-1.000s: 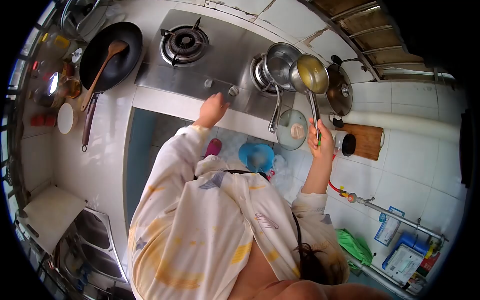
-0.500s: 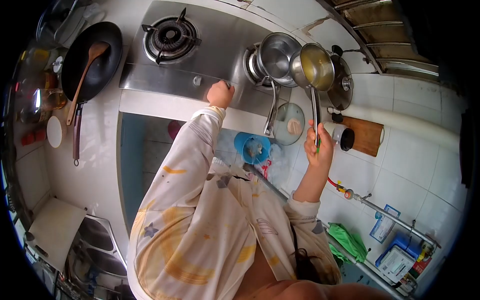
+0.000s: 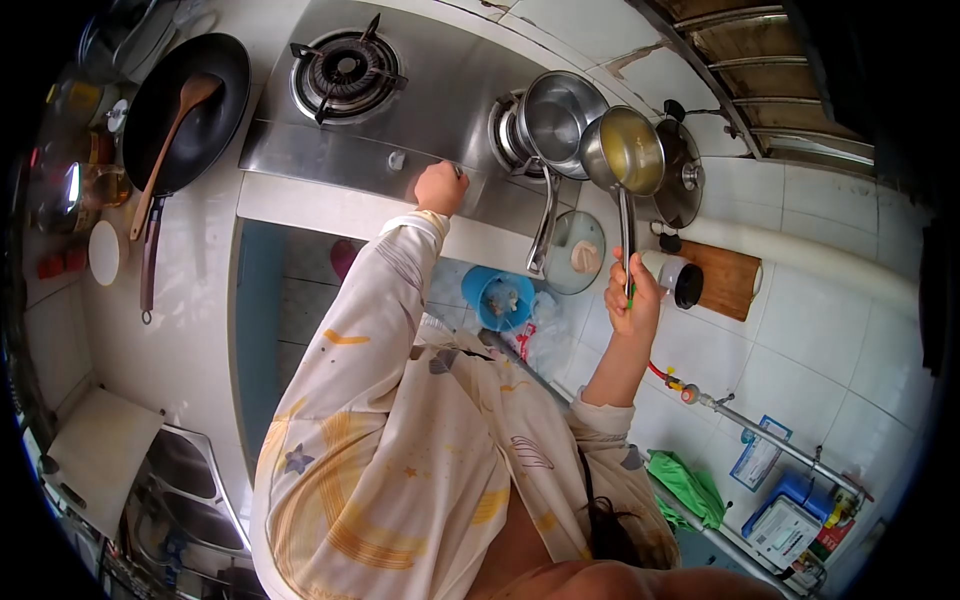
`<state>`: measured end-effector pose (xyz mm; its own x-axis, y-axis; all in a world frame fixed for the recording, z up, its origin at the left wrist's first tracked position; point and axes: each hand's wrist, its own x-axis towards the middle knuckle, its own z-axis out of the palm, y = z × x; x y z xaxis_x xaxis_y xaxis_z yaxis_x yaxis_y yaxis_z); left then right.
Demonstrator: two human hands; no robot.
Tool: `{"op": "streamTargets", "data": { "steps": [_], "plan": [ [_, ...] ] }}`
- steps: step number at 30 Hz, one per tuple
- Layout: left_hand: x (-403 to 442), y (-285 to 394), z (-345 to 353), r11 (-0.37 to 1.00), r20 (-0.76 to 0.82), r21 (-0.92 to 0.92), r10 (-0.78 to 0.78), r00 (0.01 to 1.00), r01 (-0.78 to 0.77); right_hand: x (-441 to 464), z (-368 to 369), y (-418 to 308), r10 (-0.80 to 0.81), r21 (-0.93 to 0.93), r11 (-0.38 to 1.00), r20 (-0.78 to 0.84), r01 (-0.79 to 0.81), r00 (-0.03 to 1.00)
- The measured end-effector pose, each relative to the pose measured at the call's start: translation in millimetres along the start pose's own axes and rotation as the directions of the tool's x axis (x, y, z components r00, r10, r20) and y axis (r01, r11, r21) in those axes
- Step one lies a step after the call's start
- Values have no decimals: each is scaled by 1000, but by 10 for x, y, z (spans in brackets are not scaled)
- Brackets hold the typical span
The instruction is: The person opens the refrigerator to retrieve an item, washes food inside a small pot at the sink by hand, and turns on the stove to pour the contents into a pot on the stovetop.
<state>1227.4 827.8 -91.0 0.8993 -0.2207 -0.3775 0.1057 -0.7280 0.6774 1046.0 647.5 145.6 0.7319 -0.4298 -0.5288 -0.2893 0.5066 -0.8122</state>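
My right hand (image 3: 634, 298) is closed around the long handle of a small metal saucepan (image 3: 597, 160), which has yellowish liquid in the bottom. The held saucepan hangs beside a second metal saucepan (image 3: 556, 128) that sits on the right burner (image 3: 508, 130), its handle pointing toward me. My left hand (image 3: 440, 188) is closed on a control knob (image 3: 458, 170) at the front of the steel gas stove (image 3: 330, 150); most of that knob is hidden by the fingers. Another knob (image 3: 396, 161) shows just left of it.
A black wok (image 3: 215, 120) with a wooden spatula (image 3: 170, 150) lies left of the stove. At right are a glass lid (image 3: 570, 265), a dark lid (image 3: 677, 195) and a wooden board (image 3: 728, 285). A blue bin (image 3: 478, 287) stands below the counter. The left burner (image 3: 346, 68) is bare.
The held saucepan has come slightly toward me and tilted a little, and the view has shifted slightly. My left hand stays on the knob.
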Motion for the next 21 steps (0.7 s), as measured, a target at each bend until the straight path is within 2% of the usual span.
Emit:
{"op": "streamTargets", "data": {
  "steps": [21],
  "plan": [
    [25, -72, -12, 988, 30, 70, 138, 990, -140, -38, 78, 40, -9, -61, 998, -18, 8, 1000]
  ]
}}
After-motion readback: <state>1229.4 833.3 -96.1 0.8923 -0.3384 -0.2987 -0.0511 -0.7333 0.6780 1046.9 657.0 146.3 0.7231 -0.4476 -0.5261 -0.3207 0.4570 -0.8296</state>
